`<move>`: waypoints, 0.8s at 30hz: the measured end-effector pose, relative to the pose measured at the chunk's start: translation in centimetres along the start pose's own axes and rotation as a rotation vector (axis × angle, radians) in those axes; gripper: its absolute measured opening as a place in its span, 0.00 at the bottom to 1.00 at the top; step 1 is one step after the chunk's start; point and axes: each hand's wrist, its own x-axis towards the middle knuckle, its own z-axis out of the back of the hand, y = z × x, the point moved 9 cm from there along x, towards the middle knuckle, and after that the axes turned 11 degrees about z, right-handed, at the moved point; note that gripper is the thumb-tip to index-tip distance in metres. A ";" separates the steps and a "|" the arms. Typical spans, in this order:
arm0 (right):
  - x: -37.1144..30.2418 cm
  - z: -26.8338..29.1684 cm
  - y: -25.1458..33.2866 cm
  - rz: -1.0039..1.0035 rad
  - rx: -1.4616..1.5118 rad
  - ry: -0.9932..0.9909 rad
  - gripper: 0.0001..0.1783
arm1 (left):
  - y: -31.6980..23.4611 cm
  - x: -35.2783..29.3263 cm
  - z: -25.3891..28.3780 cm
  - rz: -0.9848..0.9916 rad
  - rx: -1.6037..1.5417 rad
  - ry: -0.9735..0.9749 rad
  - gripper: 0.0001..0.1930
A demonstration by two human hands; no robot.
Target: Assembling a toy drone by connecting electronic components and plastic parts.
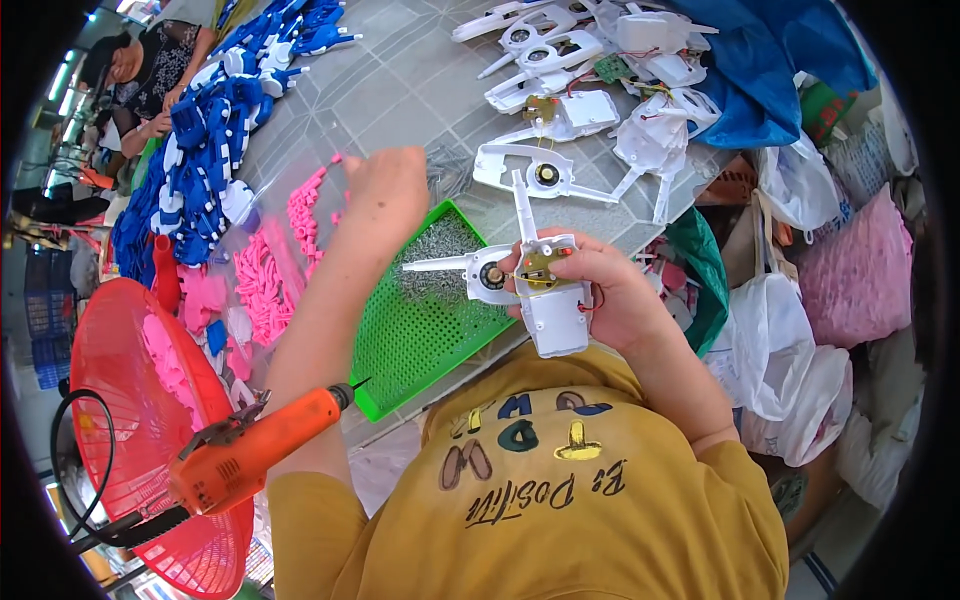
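My right hand (625,290) is closed round a white plastic shell (558,325), with the thumb on its small circuit board (540,262), where red lights show. A second white half with a round black speaker (490,275) hangs to its left, joined by thin yellow wires. Stretched out over the table, my left hand (388,185) is next to small pink plastic pieces (305,210). Its back faces me and most of its fingers are hidden. Below both hands stands a green perforated basket (392,392) holding many small metal screws (440,260).
An orange electric screwdriver (255,455) hangs at lower left before a red basket (90,400). Blue-and-white shells (205,130) pile at far left, near another person (160,75). Several white shells (545,60) with wires lie at the back right. Plastic bags (770,340) crowd the right side.
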 end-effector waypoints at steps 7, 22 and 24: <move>0.1 -0.6 0.2 -0.023 -0.040 -0.059 0.24 | 0.3 -0.6 1.7 -0.011 -0.090 -0.041 0.08; 0.2 -0.6 -0.1 -0.028 0.007 -0.049 0.24 | 4.0 -0.7 2.9 -0.089 -0.679 -0.097 0.14; 0.2 -0.7 0.0 -0.025 0.000 -0.044 0.24 | 4.5 -1.5 4.4 -0.048 -0.786 -0.214 0.12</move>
